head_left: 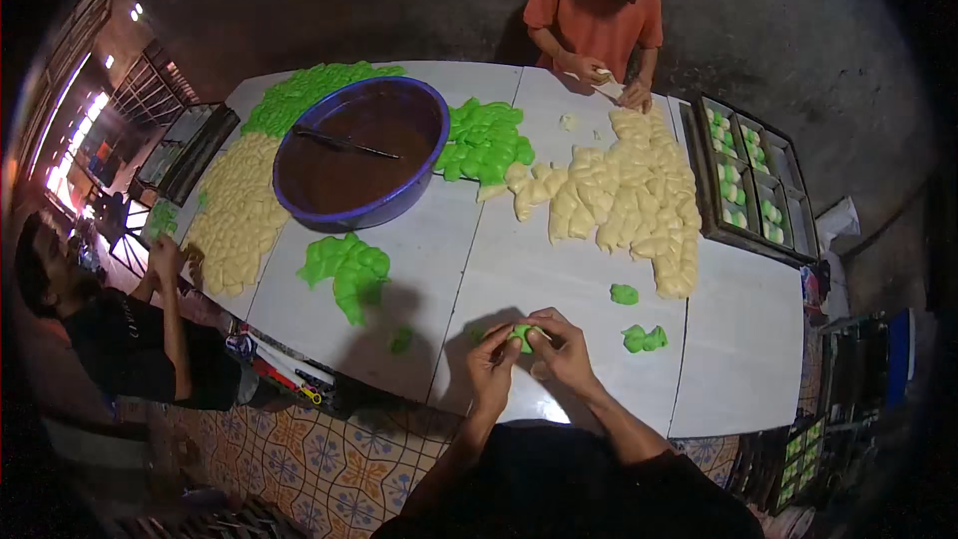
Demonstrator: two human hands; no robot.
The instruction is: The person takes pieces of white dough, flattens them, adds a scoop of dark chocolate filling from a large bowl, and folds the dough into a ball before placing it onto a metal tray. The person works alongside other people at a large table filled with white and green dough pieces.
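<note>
A small lump of green dough [523, 335] is pinched between the fingertips of both hands, just above the near edge of the white counter [743, 349]; the left hand [489, 364] and right hand [569, 351] are each closed on it. Right of the hands lie a small green piece [624, 293] and, nearer, a green cluster [645, 339]. Beyond them spreads a broad pale dough pile [634, 195], and to the left sits a loose green heap [344, 268]. Farther back, a purple-blue basin [384, 214] holds a brown mass [364, 165] with a dark stick [344, 145] across it, between more green and pale dough. At the right end stands a compartmented tray [712, 215] of green-and-white pieces. Across the counter, a person in an orange shirt [604, 15] handles a pale strip [609, 88]; another person in a dark shirt [130, 354] stands at the left end.
</note>
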